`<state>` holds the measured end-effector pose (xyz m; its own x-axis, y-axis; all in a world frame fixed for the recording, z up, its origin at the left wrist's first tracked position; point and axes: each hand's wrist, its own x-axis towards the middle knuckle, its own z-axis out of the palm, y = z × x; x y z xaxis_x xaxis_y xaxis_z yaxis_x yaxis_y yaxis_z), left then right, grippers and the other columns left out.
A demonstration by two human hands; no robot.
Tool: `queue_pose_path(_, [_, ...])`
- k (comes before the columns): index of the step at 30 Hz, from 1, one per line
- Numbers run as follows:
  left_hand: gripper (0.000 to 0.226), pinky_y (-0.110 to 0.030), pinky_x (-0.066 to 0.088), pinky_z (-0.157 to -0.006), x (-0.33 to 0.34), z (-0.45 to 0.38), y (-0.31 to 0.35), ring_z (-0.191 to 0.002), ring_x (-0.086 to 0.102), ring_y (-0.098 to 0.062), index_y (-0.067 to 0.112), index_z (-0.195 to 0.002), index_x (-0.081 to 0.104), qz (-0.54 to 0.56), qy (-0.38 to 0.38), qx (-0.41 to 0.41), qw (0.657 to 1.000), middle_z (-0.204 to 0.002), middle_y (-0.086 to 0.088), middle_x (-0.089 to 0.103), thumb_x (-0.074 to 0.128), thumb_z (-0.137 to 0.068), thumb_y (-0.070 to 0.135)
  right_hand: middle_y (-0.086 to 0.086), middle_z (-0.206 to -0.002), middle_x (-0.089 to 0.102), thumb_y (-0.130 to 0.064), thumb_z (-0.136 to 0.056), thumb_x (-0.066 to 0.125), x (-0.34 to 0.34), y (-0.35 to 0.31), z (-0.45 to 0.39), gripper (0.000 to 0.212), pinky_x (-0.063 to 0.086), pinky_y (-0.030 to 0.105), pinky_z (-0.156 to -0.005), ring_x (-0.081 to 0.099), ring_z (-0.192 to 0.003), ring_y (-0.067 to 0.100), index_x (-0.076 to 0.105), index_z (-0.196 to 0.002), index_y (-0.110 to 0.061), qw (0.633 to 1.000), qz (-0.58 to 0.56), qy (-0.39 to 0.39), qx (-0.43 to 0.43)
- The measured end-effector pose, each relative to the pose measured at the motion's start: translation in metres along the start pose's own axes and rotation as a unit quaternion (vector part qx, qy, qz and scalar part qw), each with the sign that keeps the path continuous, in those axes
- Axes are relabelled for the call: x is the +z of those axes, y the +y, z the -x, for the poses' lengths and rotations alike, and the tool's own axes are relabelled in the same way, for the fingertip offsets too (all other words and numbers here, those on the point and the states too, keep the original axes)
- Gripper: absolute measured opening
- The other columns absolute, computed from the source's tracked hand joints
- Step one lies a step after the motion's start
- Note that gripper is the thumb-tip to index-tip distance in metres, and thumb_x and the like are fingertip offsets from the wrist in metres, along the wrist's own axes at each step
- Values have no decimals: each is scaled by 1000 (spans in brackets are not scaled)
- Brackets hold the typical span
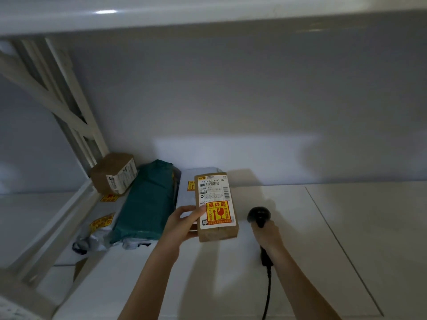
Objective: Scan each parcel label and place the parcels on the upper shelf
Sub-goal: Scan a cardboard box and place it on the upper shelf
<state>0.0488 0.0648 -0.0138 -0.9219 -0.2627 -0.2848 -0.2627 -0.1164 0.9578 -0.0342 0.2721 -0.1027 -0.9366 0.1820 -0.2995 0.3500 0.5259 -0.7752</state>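
Note:
My left hand (184, 224) grips a small brown cardboard parcel (217, 232) by its left side, over the white shelf board (288, 227). Its top face carries a white barcode label and an orange fragile sticker, turned up toward me. To its right, my right hand (268, 235) holds a black barcode scanner (258, 214) by the handle, head pointing away, cable trailing toward me. The scanner sits a short way right of the parcel, not touching it.
A teal plastic mailer (145, 202) lies to the left on grey-white bags (97, 236) with yellow stickers. A brown box (114, 173) leans in the back left corner by the white shelf upright (76, 107). Another grey bag (196, 188) lies behind the held parcel. A shelf (208, 17) spans overhead.

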Motion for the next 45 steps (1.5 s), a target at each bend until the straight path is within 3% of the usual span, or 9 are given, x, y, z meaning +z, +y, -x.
queue_pose_path(4, [39,-26,56,-58,3,9,2,-77,72,-20,10,-112,59,10,17,-5,1000,-91,-9,75,69,-82,32,19,-116,51,-44,-85,57,-7,-7,10,67,48,35,-83,55,-102,32,40,-126,6,998,64,8,28])
queue_pose_path(8, [35,-25,56,-56,2,22,7,-74,72,-19,10,-106,62,23,27,2,999,-91,-7,74,68,-83,36,16,-129,43,-21,-88,58,-21,-18,54,47,40,34,-96,43,-119,31,45,-127,1,980,1,119,-162])
queue_pose_path(11, [28,-23,54,-50,-3,40,12,-65,72,-14,12,-94,66,39,29,10,999,-81,-4,75,68,-82,38,-4,-134,43,-9,-90,57,-27,-24,103,49,37,18,-95,47,-123,17,41,-135,-21,940,-169,-67,-288])
queue_pose_path(14, [24,-25,54,-51,-13,66,18,-68,71,-15,15,-90,64,65,31,27,997,-79,-2,74,67,-82,37,-29,-143,37,-32,-88,58,-28,-31,151,60,35,13,-104,38,-131,-7,29,-139,-39,898,-180,-195,-351])
queue_pose_path(18, [27,-23,55,-51,-39,120,30,-68,72,-13,14,-90,64,43,-5,85,995,-84,-2,73,64,-83,40,-26,-133,52,-45,-77,65,-21,-39,208,66,40,11,-99,47,-124,-4,37,-137,-37,901,-190,-104,-376])
queue_pose_path(24, [77,-33,51,-93,-93,206,48,-109,59,-10,24,-123,52,-163,-68,260,949,-121,6,61,80,-59,55,-20,-125,59,-59,-68,67,-11,-55,300,72,44,13,-96,52,-119,-3,42,-130,-30,892,-224,-41,-390])
queue_pose_path(35, [49,-11,53,-74,-130,312,123,-98,64,5,44,-108,60,-109,-15,512,852,-105,25,67,71,-63,59,-32,-111,62,-58,-70,59,-70,-129,436,36,52,8,-74,61,-103,-8,50,-105,-56,813,-246,84,-521])
queue_pose_path(39, [43,-13,54,-72,-130,326,163,-94,65,5,41,-102,63,-59,13,539,840,-101,20,70,70,-62,56,-37,-101,64,-57,-72,56,-89,-172,449,30,45,1,-74,61,-96,-13,55,-99,-45,784,-228,134,-561])
queue_pose_path(45, [42,-35,59,-80,-120,322,218,-94,67,-1,34,-108,60,-59,25,554,830,-101,16,69,71,-73,53,-26,-103,68,-65,-74,54,-117,-228,443,40,49,16,-89,61,-103,-5,60,-107,-43,771,-216,161,-577])
